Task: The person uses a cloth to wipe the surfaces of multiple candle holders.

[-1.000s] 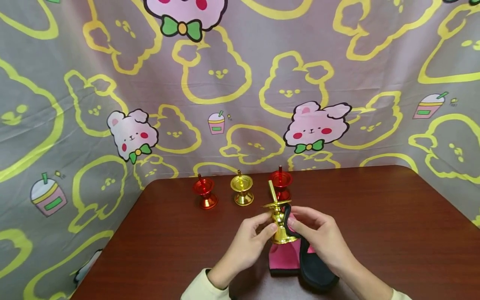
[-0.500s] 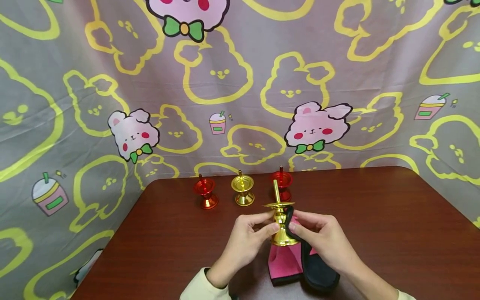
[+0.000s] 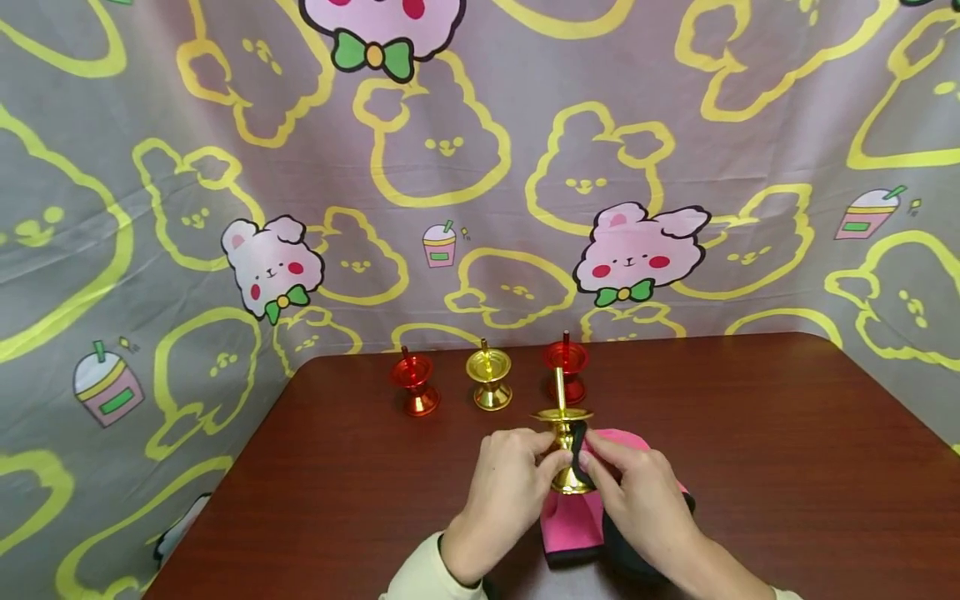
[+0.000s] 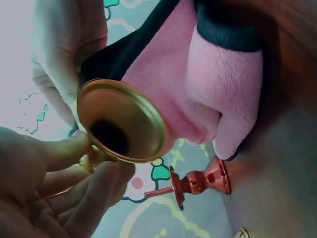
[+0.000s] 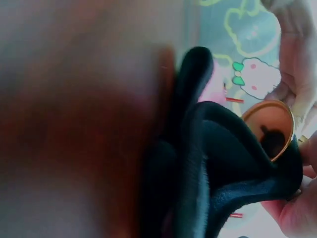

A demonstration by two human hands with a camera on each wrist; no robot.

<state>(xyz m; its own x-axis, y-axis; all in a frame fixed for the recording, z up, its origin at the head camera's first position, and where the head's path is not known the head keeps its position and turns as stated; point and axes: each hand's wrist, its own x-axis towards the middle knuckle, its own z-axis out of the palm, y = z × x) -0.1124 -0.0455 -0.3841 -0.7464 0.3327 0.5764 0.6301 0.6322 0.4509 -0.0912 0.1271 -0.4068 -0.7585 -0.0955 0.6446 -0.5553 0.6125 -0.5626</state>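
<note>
In the head view, my left hand (image 3: 506, 487) pinches the stem of a gold candle holder (image 3: 564, 414), held upright above the table with its thin spike pointing up. My right hand (image 3: 648, 500) grips a pink and black cloth (image 3: 572, 529) and presses its folded black edge against the holder's right side. Most of the cloth hangs below and behind the right hand. The left wrist view looks into the hollow base of the gold candle holder (image 4: 124, 119), with the fleecy pink side of the cloth (image 4: 223, 74) beside it. Black cloth folds (image 5: 223, 153) fill much of the right wrist view.
Along the back of the brown table (image 3: 337, 500) stand a red candle holder (image 3: 417, 387), another gold candle holder (image 3: 491, 382) and a second red candle holder (image 3: 567, 360). The last is partly behind the held one. A cartoon-patterned curtain (image 3: 480, 167) hangs behind the table.
The cloth has shifted in my right hand, and a pink flap now shows behind that hand. My left hand and the gold candle holder have moved slightly right, with the left thumb further across the stem.
</note>
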